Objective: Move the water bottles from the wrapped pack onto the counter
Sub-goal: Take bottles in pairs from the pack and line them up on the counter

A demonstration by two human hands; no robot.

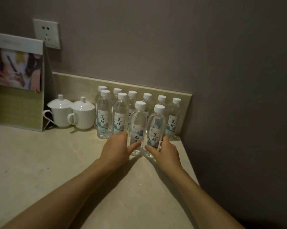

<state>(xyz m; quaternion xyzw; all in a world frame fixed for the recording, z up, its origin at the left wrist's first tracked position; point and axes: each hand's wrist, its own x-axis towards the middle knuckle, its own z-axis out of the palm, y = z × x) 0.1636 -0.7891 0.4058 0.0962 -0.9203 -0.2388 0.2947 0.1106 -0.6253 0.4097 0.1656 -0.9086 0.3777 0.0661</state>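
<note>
Several clear water bottles with white caps stand upright on the beige counter (40, 162), in rows against the low backsplash. The two nearest stand side by side in front. My left hand (117, 148) grips the lower part of the front left bottle (138, 123), thumb across its label. My right hand (164, 151) grips the front right bottle (156, 128) low down, thumb on its front and fingers round its right side. Both bottles touch the counter. No wrapped pack is in view.
Two white lidded cups (60, 111) (82, 114) stand left of the bottles. A tent-shaped display card (18, 83) stands further left below a wall socket (46, 33). A wall closes off the counter on the right.
</note>
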